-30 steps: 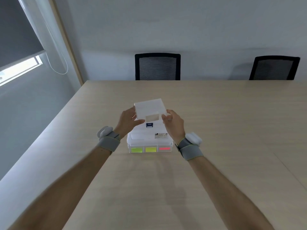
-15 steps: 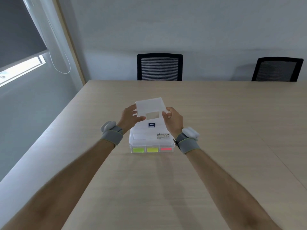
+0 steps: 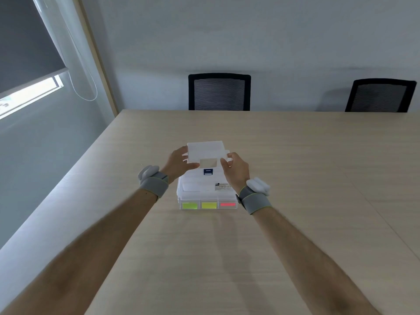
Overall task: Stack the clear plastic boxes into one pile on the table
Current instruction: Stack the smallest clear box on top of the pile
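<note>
Near the middle of the frame, both hands hold a small clear box (image 3: 205, 151) above the far part of a larger clear box (image 3: 207, 192) that rests on the pale wooden table (image 3: 295, 178). The left hand (image 3: 179, 161) grips the small box at its left edge, thumb stretched along the near side and fingers curled behind it. The right hand (image 3: 235, 165) grips the right edge, its fingers closed on a small tab that sticks out there. The small box is tilted a little, its near edge lower, and a clear window in that edge shows the table colour through it. Whether it already touches the box below cannot be told. The larger box has a dark blue clasp (image 3: 208, 171) near the centre of its lid, a white label (image 3: 222, 185) toward its right side, and three coloured strips along its front wall: green (image 3: 189, 205), yellow (image 3: 209, 205) and pink (image 3: 227, 204). Each wrist wears a grey band with a white block on it, one at the left (image 3: 152, 181) and one at the right (image 3: 256, 196). Bare forearms run down to the lower corners of the frame. At the far edge of the table stand two black mesh chairs, one at upper centre (image 3: 219, 92) and one at upper right (image 3: 381, 95). A window with a dark blind (image 3: 25, 39) fills the upper left.
</note>
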Motion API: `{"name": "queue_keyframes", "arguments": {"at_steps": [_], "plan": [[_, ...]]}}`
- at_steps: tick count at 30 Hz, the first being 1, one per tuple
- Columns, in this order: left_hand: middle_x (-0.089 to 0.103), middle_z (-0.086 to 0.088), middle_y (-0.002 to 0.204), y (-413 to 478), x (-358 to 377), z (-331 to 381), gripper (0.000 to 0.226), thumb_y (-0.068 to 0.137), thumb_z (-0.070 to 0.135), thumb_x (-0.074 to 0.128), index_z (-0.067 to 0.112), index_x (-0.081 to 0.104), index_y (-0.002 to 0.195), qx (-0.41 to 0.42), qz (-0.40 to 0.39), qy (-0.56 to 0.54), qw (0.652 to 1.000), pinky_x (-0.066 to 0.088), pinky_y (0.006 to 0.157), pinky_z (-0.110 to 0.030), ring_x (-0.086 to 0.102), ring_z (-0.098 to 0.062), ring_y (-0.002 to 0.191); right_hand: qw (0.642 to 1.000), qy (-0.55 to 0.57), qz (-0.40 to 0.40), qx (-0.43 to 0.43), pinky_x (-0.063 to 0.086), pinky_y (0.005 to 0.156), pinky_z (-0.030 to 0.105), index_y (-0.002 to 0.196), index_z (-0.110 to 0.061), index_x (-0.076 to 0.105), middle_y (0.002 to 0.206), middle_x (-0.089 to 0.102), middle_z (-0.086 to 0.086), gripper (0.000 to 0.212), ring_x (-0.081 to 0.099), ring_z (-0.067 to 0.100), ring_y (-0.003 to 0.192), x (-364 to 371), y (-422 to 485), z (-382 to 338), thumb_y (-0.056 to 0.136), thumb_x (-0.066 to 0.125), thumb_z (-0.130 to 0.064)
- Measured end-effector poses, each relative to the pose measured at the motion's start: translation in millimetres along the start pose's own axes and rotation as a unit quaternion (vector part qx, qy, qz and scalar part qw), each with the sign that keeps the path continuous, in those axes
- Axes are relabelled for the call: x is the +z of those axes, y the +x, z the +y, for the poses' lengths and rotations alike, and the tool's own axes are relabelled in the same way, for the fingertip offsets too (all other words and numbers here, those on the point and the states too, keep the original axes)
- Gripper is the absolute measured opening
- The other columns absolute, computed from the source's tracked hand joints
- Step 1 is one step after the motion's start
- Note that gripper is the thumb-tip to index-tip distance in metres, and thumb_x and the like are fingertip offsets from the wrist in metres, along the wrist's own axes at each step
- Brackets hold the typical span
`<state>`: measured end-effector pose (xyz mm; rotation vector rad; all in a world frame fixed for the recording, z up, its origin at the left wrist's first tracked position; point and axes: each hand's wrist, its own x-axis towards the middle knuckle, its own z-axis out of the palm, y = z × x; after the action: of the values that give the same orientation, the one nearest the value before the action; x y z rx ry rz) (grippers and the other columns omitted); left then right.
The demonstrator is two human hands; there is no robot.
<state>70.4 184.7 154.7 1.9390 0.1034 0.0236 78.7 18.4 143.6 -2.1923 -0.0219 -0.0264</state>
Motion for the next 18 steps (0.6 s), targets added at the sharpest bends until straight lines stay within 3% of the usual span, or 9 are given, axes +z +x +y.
{"name": "queue_keyframes", "arguments": {"at_steps": [4, 9, 14, 18], "plan": [[0.040, -0.020, 0.144, -1, 1, -2, 0.065, 0.079, -0.002, 0.063, 0.001, 0.034, 0.137, 0.002, -0.009, 0.007, 1.000, 0.033, 0.111, -0.050, 0.040, -0.038, 0.131, 1.000, 0.000, 0.002, -0.004, 0.045, 0.092, 0.036, 0.126, -0.004, 0.048, 0.118, 0.064, 0.020, 0.038, 0.058, 0.033, 0.111, 1, 0, 2, 0.095, 0.047, -0.026], [0.032, -0.019, 0.148, -1, 5, -8, 0.079, 0.078, 0.004, 0.066, 0.000, 0.021, 0.142, -0.020, 0.027, 0.002, 0.999, 0.032, 0.112, -0.041, 0.037, -0.034, 0.134, 1.000, 0.003, 0.013, -0.005, 0.047, 0.095, 0.040, 0.126, -0.005, 0.049, 0.121, 0.063, 0.018, 0.039, 0.058, 0.031, 0.112, -1, -1, 2, 0.095, 0.046, -0.027], [0.057, -0.020, 0.128, -9, 12, -18, 0.061, 0.078, 0.016, 0.070, -0.002, 0.046, 0.130, 0.025, 0.111, 0.045, 0.992, 0.045, 0.096, -0.031, 0.056, -0.032, 0.114, 0.999, -0.028, 0.010, -0.015, 0.044, 0.097, 0.038, 0.132, -0.006, 0.045, 0.128, 0.058, 0.017, 0.043, 0.055, 0.031, 0.117, -3, 1, 1, 0.097, 0.043, -0.030], [0.066, -0.021, 0.115, -13, 17, -23, 0.044, 0.082, 0.016, 0.065, -0.003, 0.056, 0.121, 0.048, 0.170, 0.064, 0.982, 0.044, 0.085, -0.022, 0.062, -0.031, 0.106, 0.999, -0.038, 0.001, -0.024, 0.044, 0.100, 0.039, 0.132, -0.006, 0.046, 0.128, 0.059, 0.018, 0.042, 0.055, 0.031, 0.118, -2, 1, 2, 0.097, 0.043, -0.029]]}}
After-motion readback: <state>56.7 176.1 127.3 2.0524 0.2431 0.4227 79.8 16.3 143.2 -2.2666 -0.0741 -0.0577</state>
